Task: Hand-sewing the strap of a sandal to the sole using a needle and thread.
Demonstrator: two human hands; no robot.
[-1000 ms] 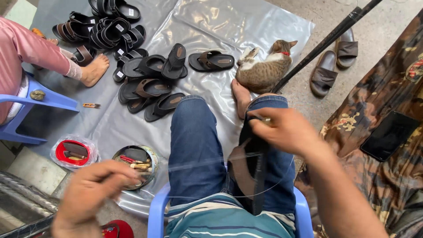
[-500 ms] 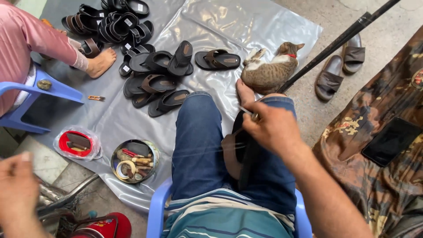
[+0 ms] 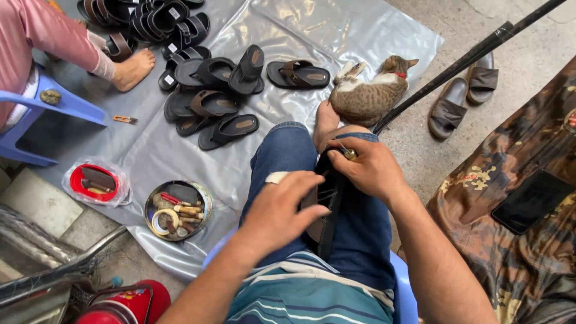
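On the lap, between blue-jeaned knees, a dark sandal (image 3: 324, 207) stands on edge. Right hand (image 3: 373, 169) pinches a small brass-tipped tool (image 3: 348, 153) at the sandal's top; left hand (image 3: 282, 207) lies over the sole, fingers curled, pressing it. Half a sec ago the left hand was out wide at the frame's left; now it's back on the sandal. Beyond: 1 cat (image 3: 369, 93) curled by the bare foot, approx 9 dark sandals (image 3: 228, 129) loose on the plastic sheet (image 3: 180, 159), 2 grey slippers (image 3: 447, 111) on concrete, 1 round tin of tools (image 3: 177, 210), 1 red tin (image 3: 93, 183).
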